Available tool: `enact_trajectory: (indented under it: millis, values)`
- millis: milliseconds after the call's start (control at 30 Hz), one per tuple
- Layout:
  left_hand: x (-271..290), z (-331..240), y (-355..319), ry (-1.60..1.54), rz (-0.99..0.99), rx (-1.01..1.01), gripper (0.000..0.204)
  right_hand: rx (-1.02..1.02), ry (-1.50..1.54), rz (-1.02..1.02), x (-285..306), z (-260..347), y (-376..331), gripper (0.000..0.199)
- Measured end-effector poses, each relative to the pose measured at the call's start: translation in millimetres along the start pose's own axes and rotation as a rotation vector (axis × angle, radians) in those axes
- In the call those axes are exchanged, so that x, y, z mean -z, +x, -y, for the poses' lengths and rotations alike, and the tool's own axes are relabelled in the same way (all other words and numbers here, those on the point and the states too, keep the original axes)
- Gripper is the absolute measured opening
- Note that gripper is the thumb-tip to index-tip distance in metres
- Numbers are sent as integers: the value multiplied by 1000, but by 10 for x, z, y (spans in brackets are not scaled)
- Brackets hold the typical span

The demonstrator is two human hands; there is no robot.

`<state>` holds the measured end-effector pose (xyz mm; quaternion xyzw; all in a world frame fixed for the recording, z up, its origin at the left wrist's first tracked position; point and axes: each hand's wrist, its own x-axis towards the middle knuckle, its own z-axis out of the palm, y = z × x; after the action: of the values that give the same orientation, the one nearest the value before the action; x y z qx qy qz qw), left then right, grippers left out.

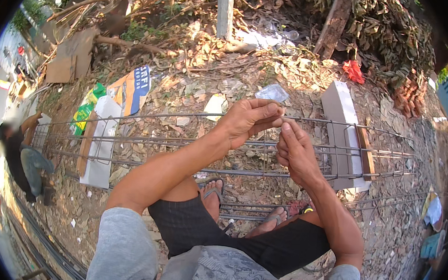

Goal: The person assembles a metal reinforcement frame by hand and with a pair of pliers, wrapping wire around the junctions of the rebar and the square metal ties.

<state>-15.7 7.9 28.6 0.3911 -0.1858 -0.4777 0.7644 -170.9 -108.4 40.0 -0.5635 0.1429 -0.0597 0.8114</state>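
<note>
My left hand (252, 122) and my right hand (297, 150) meet at the far top bar of a long rebar cage (194, 115). Both have their fingers closed in a pinch, fingertips almost touching. Whatever small thing lies between them is too fine to make out. Thin steel bars run left to right through the cage, with square stirrups around them. A pale block (101, 146) supports it on the left and another pale block (340, 104) on the right. Beside them stand a left wooden strip (87, 142) and a right wooden strip (365, 151).
At the far left a person (20, 150) crouches by the cage's end. More bars (244, 217) lie by my sandalled feet. Beyond the cage are a printed sack (130, 90), clear plastic (272, 92), red plastic (353, 71) and a post (225, 11). Dry leaves cover the ground.
</note>
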Motion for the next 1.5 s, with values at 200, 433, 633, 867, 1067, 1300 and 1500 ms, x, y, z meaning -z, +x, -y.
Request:
enact_trajectory:
  millis: [200, 433, 633, 867, 1067, 1300, 1500]
  values:
    - [51, 113, -46, -23, 5, 62, 25, 5, 6, 3, 17, -95, -90, 33]
    - [77, 125, -107, 59, 5, 36, 17, -7, -45, 22, -42, -127, -95, 33]
    - [17, -286, -78, -57, -191, -266, 7, 65, -218, 107, -82, -315, -12, 38]
    - [290, -533, 50, -103, -495, -438, 6, 118, -482, 246, -86, -459, 35, 35]
    - [399, 26, 193, 217, -589, -187, 10, -132, -701, 202, 251, -995, 61, 30]
    - [401, 49, 111, 461, -546, 13, 15, -108, -741, 234, 667, -1312, -132, 37]
    - [243, 153, -21, 489, -365, 35, 9, -142, -1226, 280, 847, -1749, -659, 33]
